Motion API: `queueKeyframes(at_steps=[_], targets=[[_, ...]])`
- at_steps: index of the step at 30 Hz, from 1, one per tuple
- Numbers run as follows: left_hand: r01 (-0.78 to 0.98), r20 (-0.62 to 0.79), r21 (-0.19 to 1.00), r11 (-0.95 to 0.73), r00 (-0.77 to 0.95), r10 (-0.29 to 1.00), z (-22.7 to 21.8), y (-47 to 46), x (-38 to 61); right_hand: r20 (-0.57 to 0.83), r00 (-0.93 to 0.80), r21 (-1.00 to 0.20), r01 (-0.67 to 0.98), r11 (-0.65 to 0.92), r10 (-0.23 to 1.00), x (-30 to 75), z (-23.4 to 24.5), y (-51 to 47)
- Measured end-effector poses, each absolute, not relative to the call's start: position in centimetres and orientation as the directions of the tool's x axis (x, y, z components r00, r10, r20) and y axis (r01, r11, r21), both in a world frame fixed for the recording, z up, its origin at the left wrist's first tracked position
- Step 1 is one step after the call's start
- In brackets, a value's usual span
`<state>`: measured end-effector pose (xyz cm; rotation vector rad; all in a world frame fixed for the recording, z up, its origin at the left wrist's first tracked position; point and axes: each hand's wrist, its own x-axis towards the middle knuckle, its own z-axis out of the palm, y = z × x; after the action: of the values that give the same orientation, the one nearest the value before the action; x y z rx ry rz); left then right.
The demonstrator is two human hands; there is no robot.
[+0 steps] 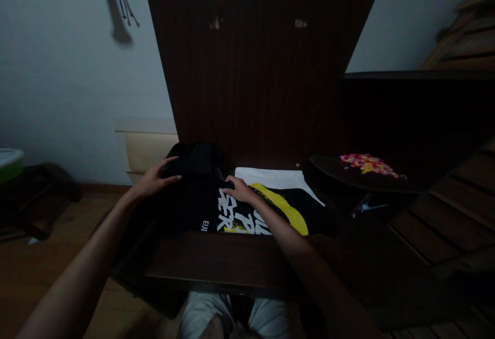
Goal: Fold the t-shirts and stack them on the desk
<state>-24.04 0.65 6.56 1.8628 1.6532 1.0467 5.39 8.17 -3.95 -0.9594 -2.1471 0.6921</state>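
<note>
The shirt [266,215] lies on the table [216,261], its printed part flat and its left end bunched, not yet smoothed. The left hand [154,179] rests on the bunch with fingers apart. The right hand [242,189] presses mid-shirt with fingers together; I cannot tell if it grips.

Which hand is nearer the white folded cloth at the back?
Right. The right hand rests on the black printed shirt just beside the white cloth, at its left edge; the left hand lies farther left on bunched black fabric.
</note>
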Motion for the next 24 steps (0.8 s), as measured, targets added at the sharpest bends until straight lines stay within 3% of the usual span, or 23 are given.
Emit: queueKeyframes(at_steps=[7, 13, 20, 24], targets=[[0.693, 0.278, 0.68, -0.24, 0.06, 0.959, 7.6, 0.5, -24.1, 0.382, -0.536, -0.651, 0.422, 0.631, 0.753, 5.8, -3.3, 7.6], [0.696, 0.363, 0.658, -0.286, 0.04, 0.931, 7.7, 0.0, -23.8, 0.236, -0.53, -0.802, 0.368, 0.471, 0.815, 5.5, -3.0, 7.8], [0.64, 0.405, 0.699, -0.32, 0.015, 0.914, 7.7, 0.2, -24.0, 0.262, -0.615, -0.765, 0.337, 0.548, 0.744, 5.3, -2.4, 8.6], [0.593, 0.434, 0.725, -0.351, 0.003, 0.901, 7.9, 0.3, -24.0, 0.301, -0.561, -0.781, 0.319, 0.537, 0.771, 5.2, -2.4, 8.9]])
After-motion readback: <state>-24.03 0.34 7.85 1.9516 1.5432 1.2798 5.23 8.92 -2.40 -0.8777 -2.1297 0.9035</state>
